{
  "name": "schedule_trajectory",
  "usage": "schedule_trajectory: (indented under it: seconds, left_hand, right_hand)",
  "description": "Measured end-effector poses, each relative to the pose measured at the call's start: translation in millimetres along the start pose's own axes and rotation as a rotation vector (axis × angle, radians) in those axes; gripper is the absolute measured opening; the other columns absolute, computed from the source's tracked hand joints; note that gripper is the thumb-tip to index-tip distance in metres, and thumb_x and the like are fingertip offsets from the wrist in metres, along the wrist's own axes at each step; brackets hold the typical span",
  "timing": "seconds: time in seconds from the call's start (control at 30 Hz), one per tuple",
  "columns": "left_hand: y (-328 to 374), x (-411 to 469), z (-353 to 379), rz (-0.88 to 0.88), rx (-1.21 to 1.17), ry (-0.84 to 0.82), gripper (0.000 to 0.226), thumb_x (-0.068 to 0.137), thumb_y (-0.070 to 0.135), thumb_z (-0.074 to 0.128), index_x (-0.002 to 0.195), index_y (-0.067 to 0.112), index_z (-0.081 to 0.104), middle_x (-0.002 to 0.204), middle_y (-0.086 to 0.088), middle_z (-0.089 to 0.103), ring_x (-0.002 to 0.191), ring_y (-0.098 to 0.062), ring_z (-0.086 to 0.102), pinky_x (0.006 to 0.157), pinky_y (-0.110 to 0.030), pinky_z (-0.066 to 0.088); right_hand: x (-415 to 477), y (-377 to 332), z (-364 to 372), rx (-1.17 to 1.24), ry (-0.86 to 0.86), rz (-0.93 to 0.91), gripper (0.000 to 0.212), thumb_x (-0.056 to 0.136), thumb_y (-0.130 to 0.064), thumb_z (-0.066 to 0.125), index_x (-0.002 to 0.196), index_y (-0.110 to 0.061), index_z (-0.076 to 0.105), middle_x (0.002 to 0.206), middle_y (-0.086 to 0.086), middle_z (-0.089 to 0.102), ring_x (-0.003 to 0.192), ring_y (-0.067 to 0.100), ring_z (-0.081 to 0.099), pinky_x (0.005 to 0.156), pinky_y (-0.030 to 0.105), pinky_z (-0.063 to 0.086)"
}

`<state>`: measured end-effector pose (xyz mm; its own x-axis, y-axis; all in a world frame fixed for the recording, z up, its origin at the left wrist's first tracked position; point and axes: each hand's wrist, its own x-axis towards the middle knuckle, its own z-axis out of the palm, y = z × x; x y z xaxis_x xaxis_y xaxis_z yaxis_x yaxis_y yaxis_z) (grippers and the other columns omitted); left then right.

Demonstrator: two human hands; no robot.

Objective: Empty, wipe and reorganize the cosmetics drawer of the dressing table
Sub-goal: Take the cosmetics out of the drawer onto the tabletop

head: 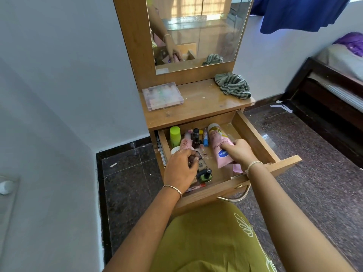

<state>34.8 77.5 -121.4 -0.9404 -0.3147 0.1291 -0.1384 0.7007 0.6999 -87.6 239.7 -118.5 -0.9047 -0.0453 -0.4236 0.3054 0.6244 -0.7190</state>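
Now the right hand grips the pink tube; the left hand curls over small bottles, grasp unclear; lift both clear of the drawer.

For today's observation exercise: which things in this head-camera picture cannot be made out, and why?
- Small items under the left hand: hidden by it.
- Contents of the clear plastic box: blurred by its frosted lid.
- Pink lotion tube: lower end covered by the right hand.
- Wooden drawer back: hidden beneath the tabletop.
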Motion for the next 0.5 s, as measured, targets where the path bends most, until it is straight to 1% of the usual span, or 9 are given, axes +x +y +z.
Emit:
schedule_trajectory:
  seconds: [0.03, 0.07, 0.13, 0.2, 0.23, 0.3, 0.37, 0.4, 0.5]
  left_hand:
    - [2.1, 0.9, -0.8, 0.013, -0.026, -0.009, 0.014, 0.086, 0.025, 0.061, 0.099, 0.025, 0.065, 0.093, 0.008, 0.063, 0.086, -0.009, 0.058, 0.076, -0.034, 0.054]
    - [4.9, 1.8, -1.4, 0.026, -0.044, -0.018, 0.015, 0.086, 0.025, 0.062, 0.101, 0.025, 0.064, 0.096, 0.009, 0.061, 0.089, -0.009, 0.057, 0.079, -0.035, 0.053]
    - [12.9, 3.9, -1.9, 0.046, -0.063, -0.05, 0.021, 0.086, 0.03, 0.063, 0.106, 0.029, 0.062, 0.114, 0.007, 0.058, 0.102, -0.011, 0.056, 0.084, -0.037, 0.053]
    - [24.2, 6.5, -3.2, 0.062, -0.098, -0.104, 0.03, 0.083, 0.036, 0.067, 0.112, 0.033, 0.059, 0.128, 0.006, 0.051, 0.114, -0.013, 0.052, 0.089, -0.037, 0.052]
    - [30.8, 8.4, -4.3, 0.082, -0.116, -0.127, 0.036, 0.081, 0.038, 0.069, 0.115, 0.034, 0.058, 0.129, 0.007, 0.049, 0.116, -0.013, 0.051, 0.092, -0.036, 0.051]
    - [44.8, 12.5, -5.8, 0.145, -0.139, -0.15, 0.047, 0.078, 0.041, 0.072, 0.122, 0.033, 0.054, 0.129, 0.007, 0.046, 0.116, -0.01, 0.048, 0.096, -0.031, 0.047]
    - [57.9, 19.3, -7.2, 0.202, -0.138, -0.14, 0.055, 0.076, 0.043, 0.073, 0.126, 0.032, 0.051, 0.132, 0.008, 0.043, 0.117, -0.008, 0.045, 0.095, -0.025, 0.042]
    - [63.4, 23.8, -8.2, 0.217, -0.134, -0.132, 0.057, 0.076, 0.042, 0.074, 0.127, 0.032, 0.05, 0.134, 0.007, 0.042, 0.118, -0.008, 0.044, 0.095, -0.024, 0.041]
    - [73.0, 42.3, -12.3, 0.229, -0.133, -0.12, 0.06, 0.078, 0.035, 0.074, 0.131, 0.027, 0.048, 0.136, 0.002, 0.04, 0.121, -0.014, 0.045, 0.1, -0.031, 0.044]
  right_hand:
    - [-3.8, -0.2, -4.5, 0.029, -0.005, -0.004, 0.029, 0.085, -0.034, 0.064, 0.099, -0.009, 0.062, 0.08, 0.004, 0.07, 0.07, 0.013, 0.069, 0.061, 0.029, 0.057]
    - [-8.4, -0.3, -10.2, 0.042, -0.007, -0.014, 0.027, 0.086, -0.035, 0.064, 0.097, -0.01, 0.063, 0.078, 0.002, 0.07, 0.07, 0.012, 0.069, 0.061, 0.026, 0.056]
    - [-19.2, -2.4, -22.5, 0.074, -0.007, -0.046, 0.023, 0.086, -0.035, 0.064, 0.092, -0.013, 0.065, 0.077, 0.001, 0.07, 0.068, 0.008, 0.068, 0.055, 0.02, 0.051]
    - [-30.5, -6.9, -36.0, 0.137, 0.008, -0.086, 0.019, 0.085, -0.033, 0.067, 0.085, -0.014, 0.067, 0.073, 0.0, 0.071, 0.059, 0.004, 0.068, 0.047, 0.015, 0.048]
    - [-35.3, -10.5, -42.4, 0.175, 0.02, -0.111, 0.017, 0.084, -0.03, 0.069, 0.083, -0.013, 0.068, 0.071, 0.001, 0.071, 0.055, 0.003, 0.067, 0.045, 0.015, 0.049]
    - [-42.3, -18.4, -53.5, 0.267, 0.035, -0.149, 0.017, 0.083, -0.024, 0.072, 0.083, -0.008, 0.069, 0.071, 0.005, 0.072, 0.055, 0.006, 0.068, 0.048, 0.019, 0.052]
    - [-45.0, -29.0, -60.5, 0.34, 0.032, -0.165, 0.017, 0.083, -0.023, 0.073, 0.084, -0.006, 0.069, 0.071, 0.007, 0.073, 0.057, 0.01, 0.069, 0.051, 0.023, 0.055]
    - [-44.3, -34.7, -62.6, 0.362, 0.034, -0.173, 0.017, 0.082, -0.023, 0.074, 0.084, -0.007, 0.07, 0.069, 0.006, 0.073, 0.057, 0.01, 0.069, 0.05, 0.023, 0.055]
    - [-34.2, -53.3, -63.2, 0.399, 0.058, -0.215, 0.018, 0.081, -0.026, 0.074, 0.082, -0.008, 0.071, 0.068, 0.005, 0.073, 0.056, 0.01, 0.068, 0.051, 0.024, 0.053]
